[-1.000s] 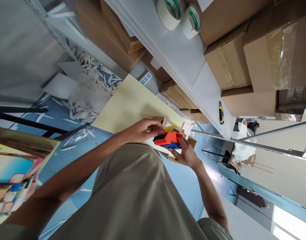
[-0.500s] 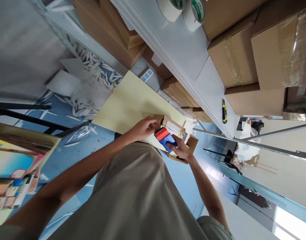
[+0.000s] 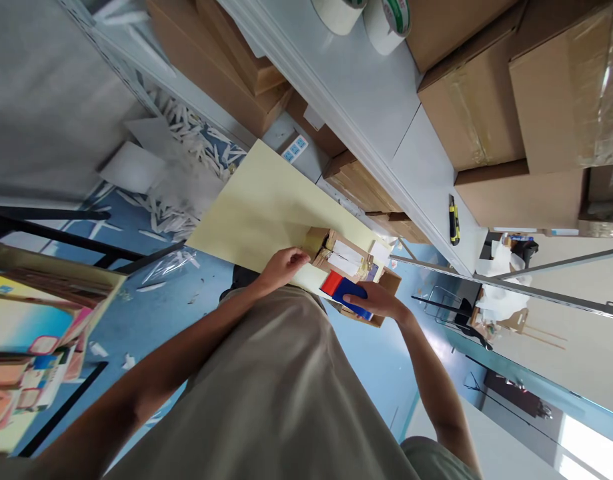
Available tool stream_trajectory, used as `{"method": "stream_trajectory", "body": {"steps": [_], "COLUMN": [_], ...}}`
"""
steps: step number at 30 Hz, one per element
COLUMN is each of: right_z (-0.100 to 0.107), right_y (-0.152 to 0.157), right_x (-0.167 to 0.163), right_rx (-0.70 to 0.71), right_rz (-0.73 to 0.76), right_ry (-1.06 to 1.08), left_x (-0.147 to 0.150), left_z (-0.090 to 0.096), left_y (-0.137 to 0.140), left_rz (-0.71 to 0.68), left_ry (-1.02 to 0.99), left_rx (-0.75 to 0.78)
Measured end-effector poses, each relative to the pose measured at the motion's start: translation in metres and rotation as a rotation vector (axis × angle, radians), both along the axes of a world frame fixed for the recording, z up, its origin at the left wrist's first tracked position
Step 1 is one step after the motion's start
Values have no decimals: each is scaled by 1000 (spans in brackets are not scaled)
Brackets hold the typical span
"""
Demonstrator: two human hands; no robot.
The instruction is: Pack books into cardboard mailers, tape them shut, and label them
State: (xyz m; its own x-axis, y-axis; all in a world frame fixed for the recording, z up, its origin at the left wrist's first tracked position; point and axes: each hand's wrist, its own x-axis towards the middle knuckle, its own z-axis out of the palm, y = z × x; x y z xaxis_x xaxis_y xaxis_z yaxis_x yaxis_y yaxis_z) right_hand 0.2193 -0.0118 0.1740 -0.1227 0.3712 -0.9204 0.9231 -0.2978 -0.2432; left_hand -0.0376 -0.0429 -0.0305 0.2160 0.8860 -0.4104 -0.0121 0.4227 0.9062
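My right hand [image 3: 379, 299] grips a flat blue item with a red end [image 3: 350, 295]; its exact kind I cannot make out. The red end points toward my left hand [image 3: 285, 268], whose fingers are curled together. Anything between those fingers is hidden or too small to see. Just beyond both hands, a small worn cardboard box [image 3: 316, 241] with a white patch on top lies on a pale yellow board [image 3: 251, 200]. An open cardboard tray [image 3: 390, 281] sits at the board's right end, partly behind my right hand.
A grey shelf [image 3: 356, 100] runs above the board, with tape rolls [image 3: 386, 30], a yellow-black box cutter [image 3: 453, 220] and large cartons [image 3: 479, 110]. A power strip [image 3: 295, 148] lies behind the board. Paper scraps [image 3: 186, 147] cover the floor. At left stands a box of printed items [image 3: 31, 320].
My right hand has moved right with the blue-and-red item, away from my left hand. My left hand has drawn slightly left and down, off the small box's near corner.
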Motion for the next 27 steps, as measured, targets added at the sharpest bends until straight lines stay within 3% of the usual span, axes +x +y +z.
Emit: {"method": "stream_trajectory", "body": {"steps": [3,7,11,20,27], "right_z": [23,47,58,43,34], "right_y": [10,30,49,65,65], "right_x": [18,27,21,11,11], "right_rx": [-72,33,98,98,76], "right_rz": [-46,-55,-27,67,32], "right_ry": [-34,-80,-115,-169,-153], "left_x": [-11,-4,19,63,77], "left_z": [-22,-42,-55,-96,-105], "left_y": [12,35,52,60,49], "left_rz": [66,90,95,116,204], "left_ry": [-5,-54,-90,14,59], "left_rx": [7,30,50,-19,25]}}
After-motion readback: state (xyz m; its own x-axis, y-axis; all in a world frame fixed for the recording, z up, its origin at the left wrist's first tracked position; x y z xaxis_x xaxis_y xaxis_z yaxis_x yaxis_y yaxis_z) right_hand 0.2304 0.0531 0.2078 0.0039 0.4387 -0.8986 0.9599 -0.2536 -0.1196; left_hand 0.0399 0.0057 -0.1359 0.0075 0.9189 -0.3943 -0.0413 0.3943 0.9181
